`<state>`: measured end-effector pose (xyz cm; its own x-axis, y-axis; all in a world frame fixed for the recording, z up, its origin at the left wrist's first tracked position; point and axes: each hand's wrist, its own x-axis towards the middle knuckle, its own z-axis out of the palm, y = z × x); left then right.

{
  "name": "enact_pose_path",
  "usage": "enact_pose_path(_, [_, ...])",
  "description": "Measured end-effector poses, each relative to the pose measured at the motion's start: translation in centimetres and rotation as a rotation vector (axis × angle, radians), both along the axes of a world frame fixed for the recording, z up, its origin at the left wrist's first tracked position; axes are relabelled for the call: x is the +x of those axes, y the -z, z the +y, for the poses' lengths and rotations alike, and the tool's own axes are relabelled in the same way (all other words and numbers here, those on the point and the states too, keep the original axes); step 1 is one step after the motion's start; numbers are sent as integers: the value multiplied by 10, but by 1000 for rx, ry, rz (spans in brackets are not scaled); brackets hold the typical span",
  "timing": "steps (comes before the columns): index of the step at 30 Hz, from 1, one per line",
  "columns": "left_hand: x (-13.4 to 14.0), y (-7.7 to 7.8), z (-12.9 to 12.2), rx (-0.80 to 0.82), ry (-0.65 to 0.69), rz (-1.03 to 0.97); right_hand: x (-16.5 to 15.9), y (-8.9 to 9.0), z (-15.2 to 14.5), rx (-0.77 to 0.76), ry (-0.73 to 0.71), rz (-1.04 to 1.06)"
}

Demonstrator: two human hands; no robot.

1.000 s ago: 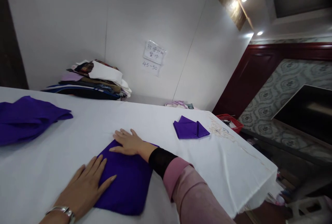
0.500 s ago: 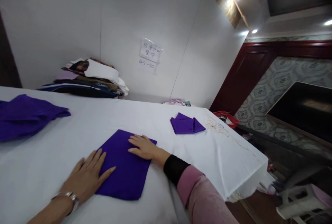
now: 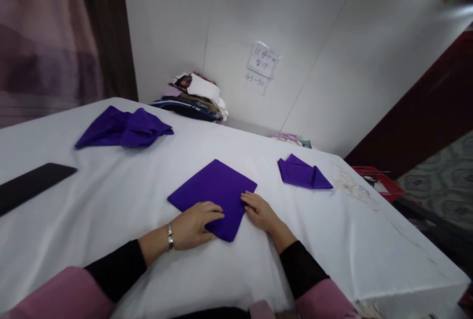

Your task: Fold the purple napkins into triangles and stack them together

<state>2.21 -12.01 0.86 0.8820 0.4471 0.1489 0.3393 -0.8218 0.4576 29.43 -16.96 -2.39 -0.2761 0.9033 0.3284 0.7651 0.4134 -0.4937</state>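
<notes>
A purple cloth napkin [image 3: 214, 190], folded into a square, lies flat on the white tablecloth [image 3: 111, 196] in front of me. My left hand [image 3: 194, 224], with a bracelet at the wrist, rests on the napkin's near corner with the fingers curled over its edge. My right hand [image 3: 259, 210] lies flat at the napkin's right corner, fingertips touching the cloth. A second purple napkin [image 3: 303, 173], folded into a pointed shape, sits farther right. A loose heap of purple napkins [image 3: 123, 127] lies at the far left.
A stack of folded textiles [image 3: 194, 97] sits against the white wall under a taped paper note [image 3: 262, 65]. A flat black object [image 3: 27, 188] lies at the left. A red basket [image 3: 377, 188] stands beyond the table's right edge.
The view has swung left and pulled back. Both hands slid toward me along the napkin, from its middle and far side to its near corners.
</notes>
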Motion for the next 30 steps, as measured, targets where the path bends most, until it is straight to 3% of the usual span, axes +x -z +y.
enact_pose_path(7, [3, -7, -8, 5, 23, -37, 3, 1, 0, -74, -5, -12])
enact_pose_path(15, [10, -1, -11, 183, -26, 3, 2, -8, -4, -119, -27, -34])
enact_pose_path(21, [10, 1, -7, 95, -141, -74, -13, -25, -13, -149, -150, -37])
enact_pose_path(27, [10, 7, -5, 59, -202, -115, -38, -18, -11, -45, -81, 31])
enact_pose_path(30, [9, 3, -7, 2, -211, -116, -45, -18, -12, -91, -82, 79])
